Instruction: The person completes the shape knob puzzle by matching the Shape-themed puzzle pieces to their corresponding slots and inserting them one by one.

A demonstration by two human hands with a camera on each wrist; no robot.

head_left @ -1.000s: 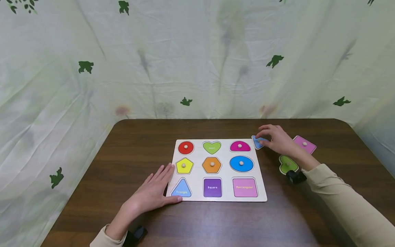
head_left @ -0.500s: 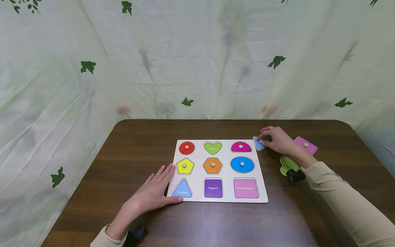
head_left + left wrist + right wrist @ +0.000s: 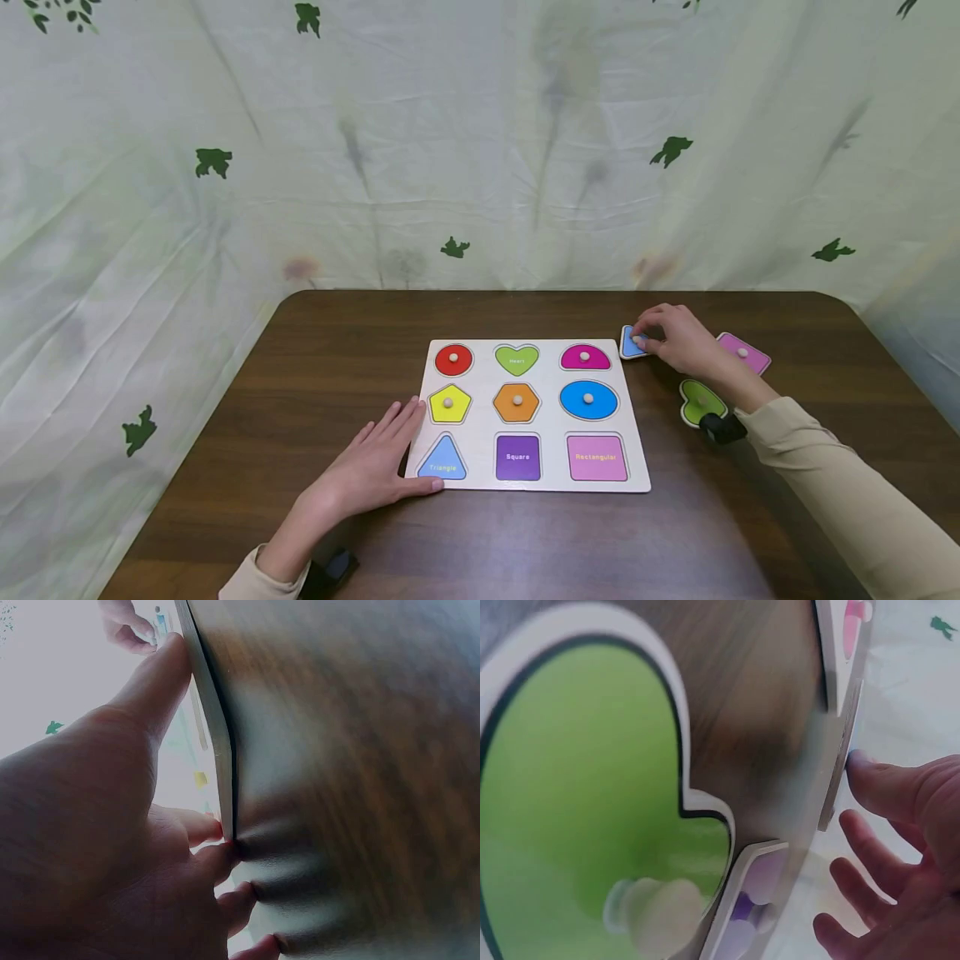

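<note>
My right hand point(image 3: 678, 340) pinches the blue triangular puzzle piece point(image 3: 628, 347) by its small round knob, just beyond the upper right corner of the white shape-puzzle board point(image 3: 480, 421). In the right wrist view, the thumb point(image 3: 885, 780) meets this piece, seen edge-on, while the other fingers hang curled beside it. Fingers spread, my left hand point(image 3: 367, 467) rests along the board's left edge, its thumb at the lower left corner by the printed triangle recess point(image 3: 442, 457). Heart, square point(image 3: 517, 457) and rectangle recesses show their printed names.
A green heart piece point(image 3: 699, 400) lies beneath the right wrist, and a pinkish-purple piece point(image 3: 744, 352) with a knob lies beyond the forearm. Knobbed circle, pentagon, hexagon, half-circle and oval pieces sit in the board. A pale curtain point(image 3: 480, 150) hangs behind the brown table point(image 3: 337, 333).
My right hand has turned the blue triangular piece and shifted it slightly away from the board's corner. The left hand holds its place on the board's edge.
</note>
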